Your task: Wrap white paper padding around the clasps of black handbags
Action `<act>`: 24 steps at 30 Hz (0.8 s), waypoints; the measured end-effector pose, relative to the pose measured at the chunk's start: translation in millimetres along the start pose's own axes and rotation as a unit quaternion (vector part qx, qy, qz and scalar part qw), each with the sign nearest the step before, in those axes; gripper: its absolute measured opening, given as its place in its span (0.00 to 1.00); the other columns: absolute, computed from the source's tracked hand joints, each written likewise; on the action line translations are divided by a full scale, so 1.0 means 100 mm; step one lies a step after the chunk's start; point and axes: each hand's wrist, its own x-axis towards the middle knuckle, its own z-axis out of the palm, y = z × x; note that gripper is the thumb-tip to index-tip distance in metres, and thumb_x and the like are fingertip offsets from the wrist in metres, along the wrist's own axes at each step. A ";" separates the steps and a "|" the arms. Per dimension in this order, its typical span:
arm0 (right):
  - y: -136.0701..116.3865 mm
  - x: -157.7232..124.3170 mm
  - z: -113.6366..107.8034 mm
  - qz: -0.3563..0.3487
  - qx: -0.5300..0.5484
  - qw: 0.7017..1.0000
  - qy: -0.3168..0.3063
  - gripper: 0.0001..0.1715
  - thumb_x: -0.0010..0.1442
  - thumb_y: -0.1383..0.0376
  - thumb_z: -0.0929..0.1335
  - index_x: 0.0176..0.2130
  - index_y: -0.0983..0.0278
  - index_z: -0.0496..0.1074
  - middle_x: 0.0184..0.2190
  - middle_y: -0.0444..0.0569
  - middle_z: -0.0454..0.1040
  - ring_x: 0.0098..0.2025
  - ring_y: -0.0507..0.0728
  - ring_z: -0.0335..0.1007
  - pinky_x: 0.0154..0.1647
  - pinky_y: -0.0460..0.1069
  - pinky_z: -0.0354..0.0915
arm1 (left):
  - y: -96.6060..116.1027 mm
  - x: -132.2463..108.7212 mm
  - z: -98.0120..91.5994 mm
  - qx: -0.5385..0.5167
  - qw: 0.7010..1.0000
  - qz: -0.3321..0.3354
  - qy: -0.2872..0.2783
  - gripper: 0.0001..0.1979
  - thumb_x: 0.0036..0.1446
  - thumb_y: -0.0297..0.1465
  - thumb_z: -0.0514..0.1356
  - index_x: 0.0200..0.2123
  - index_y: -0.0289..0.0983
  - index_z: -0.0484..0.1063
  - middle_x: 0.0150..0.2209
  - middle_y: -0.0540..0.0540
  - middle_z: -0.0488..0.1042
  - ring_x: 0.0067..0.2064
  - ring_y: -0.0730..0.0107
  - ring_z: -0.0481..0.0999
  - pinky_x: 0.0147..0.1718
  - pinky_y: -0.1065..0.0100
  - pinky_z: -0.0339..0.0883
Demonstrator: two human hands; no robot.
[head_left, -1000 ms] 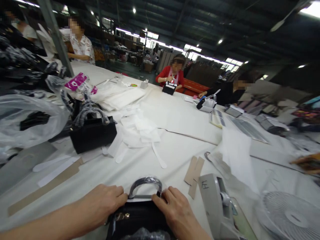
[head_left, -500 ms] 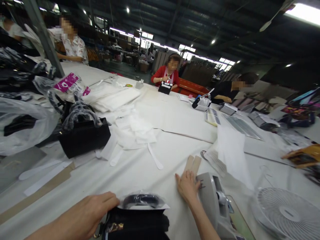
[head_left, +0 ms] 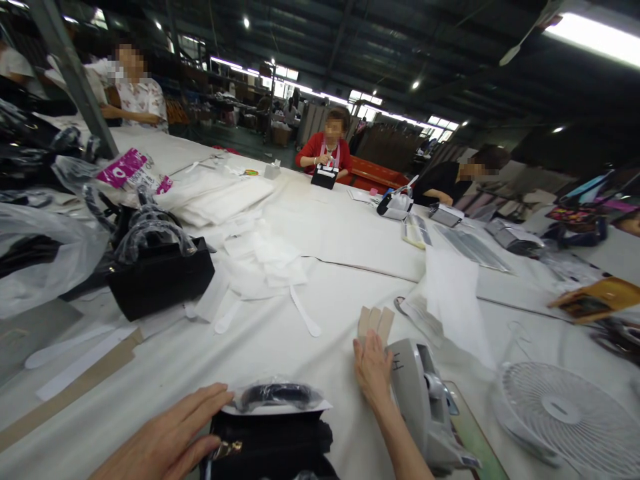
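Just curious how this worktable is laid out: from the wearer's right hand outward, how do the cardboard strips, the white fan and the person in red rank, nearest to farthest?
From the right hand:
1. Cardboard strips, at the fingertips, just ahead.
2. White fan, lying at the table's right edge.
3. Person in red, seated at the table's far side.

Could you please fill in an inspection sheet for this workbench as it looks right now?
Surface: white table.
Job's things: black handbag, handle wrapped in plastic; brown card strips.
Clutter: tape dispenser, white fan, second black handbag, white fabric pieces.
Hands: left hand open, resting against the handbag; right hand flat on the card strips.
Cables: nothing seen.
Surroundings: other people seated at the far edge.
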 end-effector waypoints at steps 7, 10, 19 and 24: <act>-0.15 -0.08 0.25 -0.042 0.019 0.999 -0.015 0.29 0.66 0.60 0.56 0.63 0.64 0.59 0.64 0.60 0.57 0.66 0.69 0.49 0.58 0.79 0.34 | 0.03 -0.02 0.01 -0.028 0.999 -0.006 0.045 0.23 0.66 0.39 0.52 0.63 0.45 0.58 0.49 0.52 0.76 0.45 0.71 0.79 0.44 0.77 0.70; -0.08 -0.31 0.20 -0.124 0.054 0.991 -0.021 0.26 0.65 0.66 0.57 0.61 0.58 0.63 0.62 0.53 0.63 0.66 0.66 0.52 0.61 0.77 0.29 | 0.04 -0.05 0.05 -0.041 0.998 -0.042 0.022 0.22 0.65 0.37 0.54 0.61 0.45 0.60 0.51 0.52 0.75 0.47 0.70 0.78 0.46 0.77 0.69; -0.04 -0.34 -0.15 -0.114 0.198 0.971 0.068 0.18 0.64 0.69 0.57 0.41 0.68 0.75 0.38 0.59 0.79 0.41 0.62 0.76 0.55 0.60 0.62 | 0.13 -0.30 0.03 -0.046 0.986 -0.159 0.026 0.26 0.63 0.38 0.56 0.63 0.46 0.57 0.59 0.45 0.67 0.54 0.61 0.73 0.49 0.67 0.71; -0.11 -0.56 -0.49 -0.015 0.306 0.949 0.070 0.27 0.64 0.49 0.60 0.38 0.67 0.74 0.28 0.53 0.79 0.29 0.61 0.76 0.30 0.52 0.71 | 0.42 -0.44 0.01 -0.198 0.961 -0.193 -0.028 0.30 0.58 0.42 0.62 0.62 0.47 0.58 0.42 0.47 0.70 0.30 0.73 0.72 0.30 0.76 0.74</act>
